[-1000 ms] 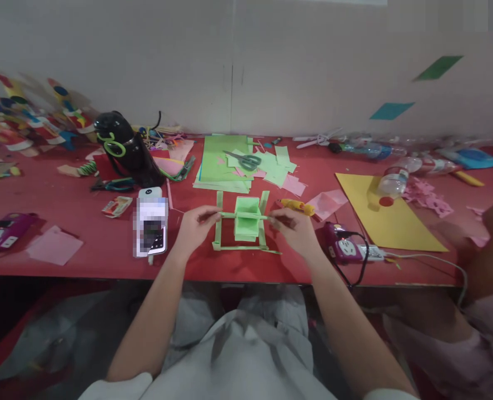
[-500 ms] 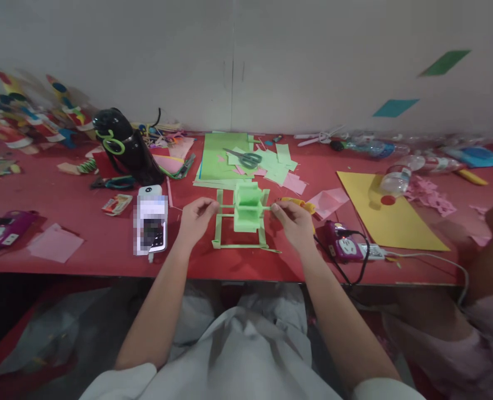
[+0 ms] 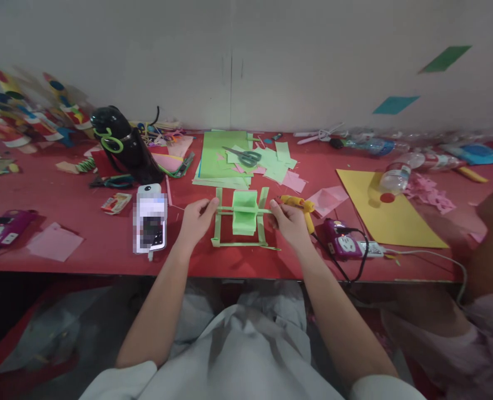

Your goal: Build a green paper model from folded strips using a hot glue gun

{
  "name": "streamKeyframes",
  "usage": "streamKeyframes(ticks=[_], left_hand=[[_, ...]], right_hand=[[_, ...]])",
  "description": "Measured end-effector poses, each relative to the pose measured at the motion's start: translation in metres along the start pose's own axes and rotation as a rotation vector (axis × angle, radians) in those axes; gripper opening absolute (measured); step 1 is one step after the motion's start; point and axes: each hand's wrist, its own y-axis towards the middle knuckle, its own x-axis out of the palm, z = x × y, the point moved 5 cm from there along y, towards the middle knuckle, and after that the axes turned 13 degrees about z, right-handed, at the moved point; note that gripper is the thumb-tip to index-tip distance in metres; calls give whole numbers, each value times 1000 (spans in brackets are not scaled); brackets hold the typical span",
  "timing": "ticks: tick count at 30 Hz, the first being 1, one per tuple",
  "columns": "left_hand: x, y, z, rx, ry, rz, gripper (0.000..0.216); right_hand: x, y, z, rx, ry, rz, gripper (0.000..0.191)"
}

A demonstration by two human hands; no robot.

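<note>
A light green paper wheel (image 3: 244, 213) with folded paddles sits on a thin green axle, over a green paper frame (image 3: 238, 244) on the red table. My left hand (image 3: 198, 219) pinches the axle's left end between thumb and finger. At the other end, my right hand (image 3: 288, 221) pinches the axle's right tip. Just beyond the right hand lies a yellow glue gun (image 3: 298, 204), partly hidden by it. Whether the axle rests on the frame's uprights I cannot tell.
Scissors (image 3: 248, 158) lie on green paper sheets and scraps behind the wheel. A phone (image 3: 151, 222) and a black bottle (image 3: 125, 147) stand left. To the right are a purple power socket (image 3: 341, 239), yellow paper (image 3: 396, 222) and plastic bottles (image 3: 396, 179). Another person's arm (image 3: 490, 244) reaches in.
The wheel has turned on its axle, so its paddles show at another angle. Both hands keep their pinch, with the right fingers rolled slightly.
</note>
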Motion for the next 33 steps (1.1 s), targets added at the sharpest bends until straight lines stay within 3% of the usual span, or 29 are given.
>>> streamKeyframes(ticks=[7, 14, 23, 33], left_hand=[[0, 2, -12, -23, -144, -41, 29], [-1, -2, -21, -48, -282, -55, 26], [-5, -2, -14, -12, -176, -76, 25], [1, -2, -6, -89, -71, -85, 51]], right_hand=[[-5, -3, -4, -5, 155, 4, 38], [-7, -3, 1, -31, 228, 3, 26], [-6, -5, 5, 18, 267, 1, 32], [-1, -5, -4, 14, 182, -36, 38]])
